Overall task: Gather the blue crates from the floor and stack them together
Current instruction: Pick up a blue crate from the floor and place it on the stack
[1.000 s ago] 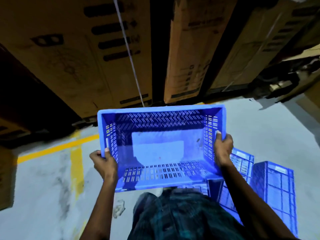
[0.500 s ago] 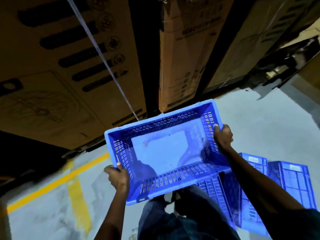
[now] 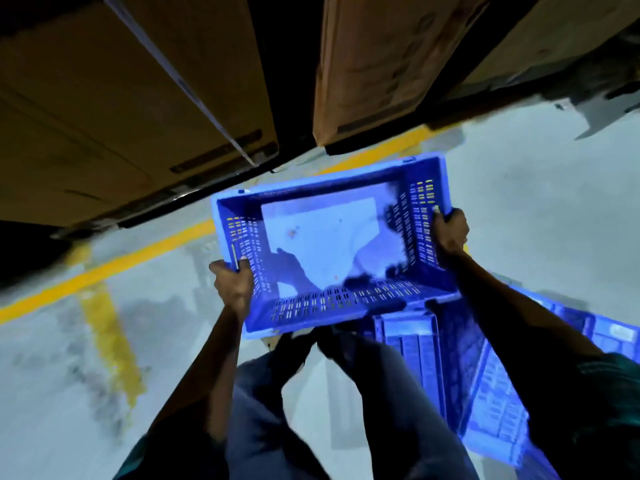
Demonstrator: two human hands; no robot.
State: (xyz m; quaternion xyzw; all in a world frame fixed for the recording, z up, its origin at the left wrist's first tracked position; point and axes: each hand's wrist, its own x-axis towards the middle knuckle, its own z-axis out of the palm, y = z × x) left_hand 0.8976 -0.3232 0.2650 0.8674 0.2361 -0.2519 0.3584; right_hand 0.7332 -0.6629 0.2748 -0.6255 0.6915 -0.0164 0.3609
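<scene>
I carry an empty blue slotted crate (image 3: 325, 308) in front of me, its open top facing up, tilted down to the left. My left hand (image 3: 232, 283) grips its left rim with the thumb over the edge. Over on the other side, my right hand (image 3: 450, 230) grips the right rim. More blue crates (image 3: 460, 375) lie on the floor to my lower right, partly hidden by my right arm and legs; one (image 3: 609, 332) shows a pale label.
Tall cardboard boxes (image 3: 145, 109) and another box (image 3: 388, 57) stand close ahead with a dark gap between them. Yellow floor lines (image 3: 114, 265) cross the grey concrete on the left. Open floor (image 3: 536, 209) lies to the right. My legs (image 3: 346, 410) are below the crate.
The view swung left and down. The crate in my hands tilted and shifted right, nearer the crates on the floor. Both hands keep their grip on the rims.
</scene>
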